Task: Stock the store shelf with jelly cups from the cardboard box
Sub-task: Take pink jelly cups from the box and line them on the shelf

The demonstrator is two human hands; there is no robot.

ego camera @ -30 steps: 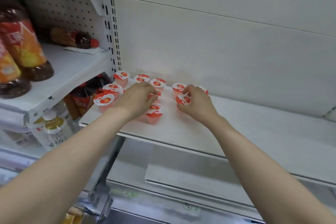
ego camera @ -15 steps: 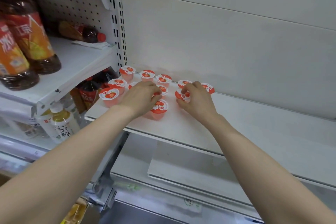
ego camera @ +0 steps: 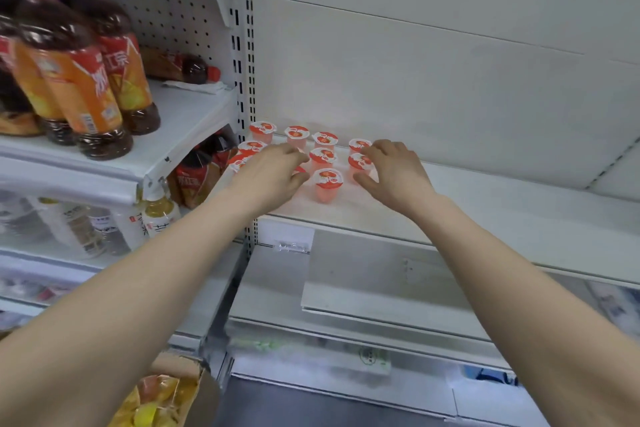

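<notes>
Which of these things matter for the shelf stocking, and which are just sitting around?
Job: jelly cups, white shelf, cardboard box, left hand, right hand.
Just there: orange-labelled tea bottles, pale drink bottles, lying bottle.

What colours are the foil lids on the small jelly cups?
Red and white, clearest on the front plastic jelly cup, head view.
</notes>
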